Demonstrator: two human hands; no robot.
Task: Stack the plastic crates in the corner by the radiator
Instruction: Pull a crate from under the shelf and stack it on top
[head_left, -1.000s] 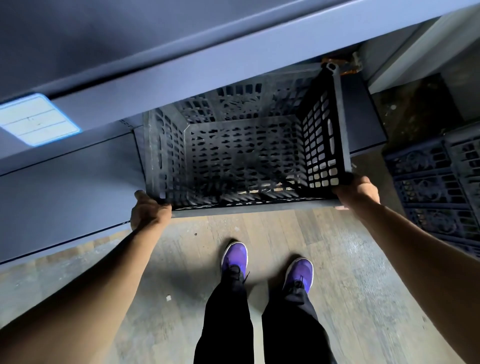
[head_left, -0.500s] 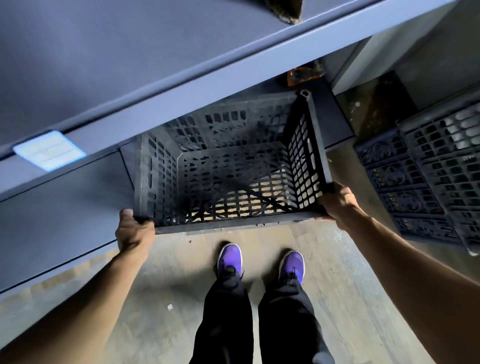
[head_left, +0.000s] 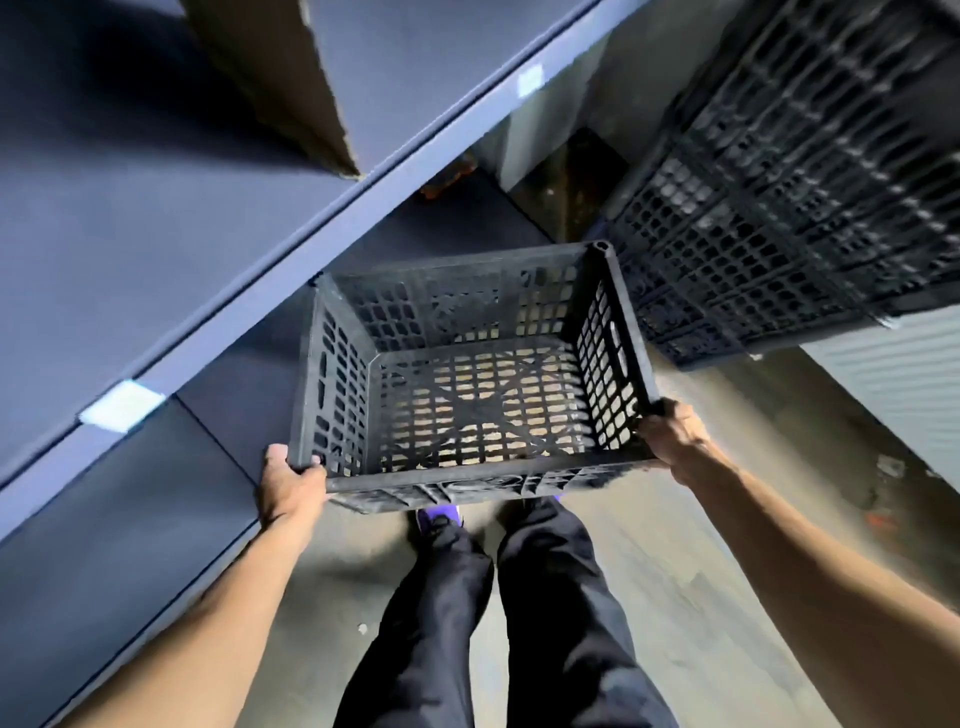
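Observation:
An empty black plastic crate (head_left: 467, 478) with lattice walls hangs in front of me, above the floor. My left hand (head_left: 288, 483) grips its near left corner. My right hand (head_left: 675, 436) grips its near right corner. A stack of black lattice crates (head_left: 779, 197) stands at the upper right, just beyond the carried crate's right wall. The pale ribbed surface (head_left: 893, 384) at the far right may be the radiator.
Dark blue metal shelving (head_left: 311, 254) runs along the left, with a cardboard box (head_left: 280, 83) on the upper shelf and white labels on its edge. My legs and purple shoes (head_left: 439, 519) stand on the wooden floor (head_left: 701, 597) below the crate.
The crate has come out from under the lower shelf, towards me and up off the floor. The view has swung right, bringing the crate stack closer and larger.

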